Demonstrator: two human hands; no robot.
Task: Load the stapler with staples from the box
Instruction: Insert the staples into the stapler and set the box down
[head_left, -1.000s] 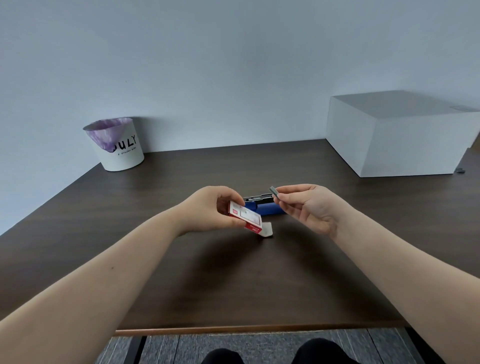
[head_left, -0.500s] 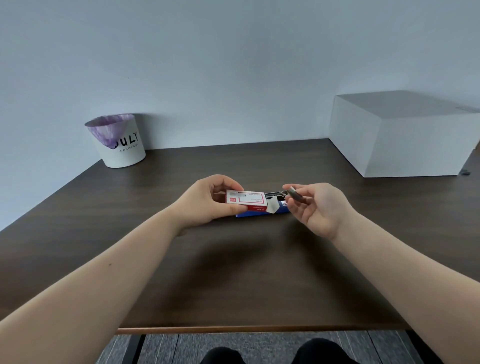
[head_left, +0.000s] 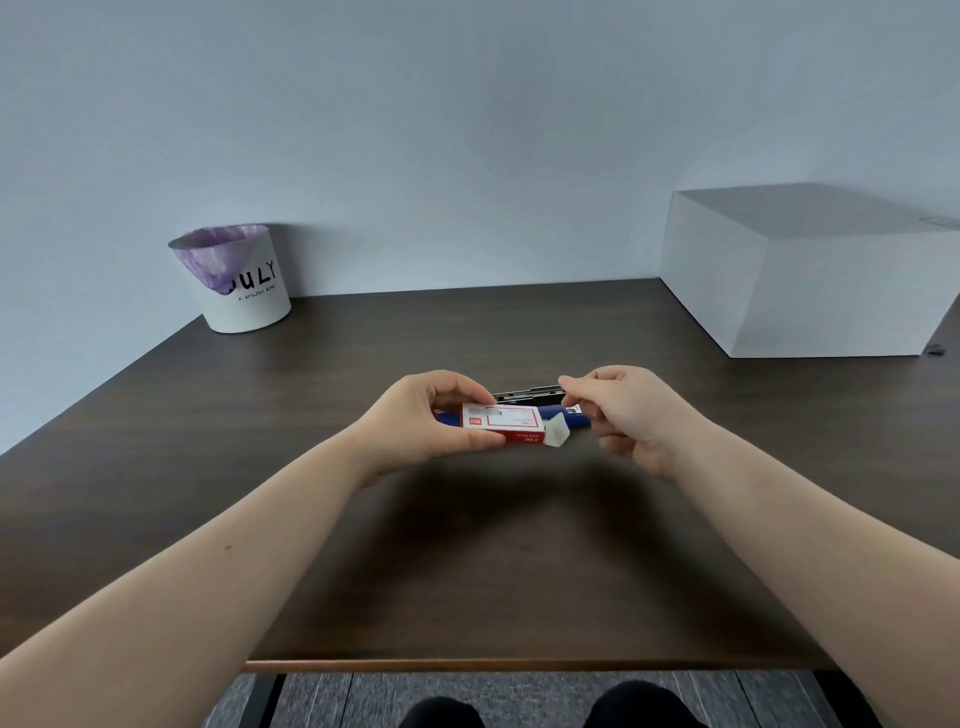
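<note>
My left hand (head_left: 421, 423) is closed around the staple box (head_left: 503, 424), a small red and white carton, with my thumb under its near edge and my fingers over its far side. I hold the box lying on its side, a little above the dark tabletop (head_left: 467, 571), and its white end flap (head_left: 557, 433) hangs open toward the right.

My right hand (head_left: 631, 418) is just to the right of the box, and its fingers are curled, with the thumb and forefinger pinched together at the tip. I cannot tell if there are staples between them, because anything there is too small and is hidden by the fingers.

The stapler (head_left: 551, 407) lies on the tabletop directly behind the box and between my two hands. It has a blue body, and its black and metal upper part shows above the box, with the end reaching to my right fingertips. If my fingers touch it, I cannot say.

At the far left corner stands a white bucket (head_left: 249, 293) with a purple bag inside and black letters on its side. At the far right a large white box (head_left: 810, 280) sits against the wall.
</note>
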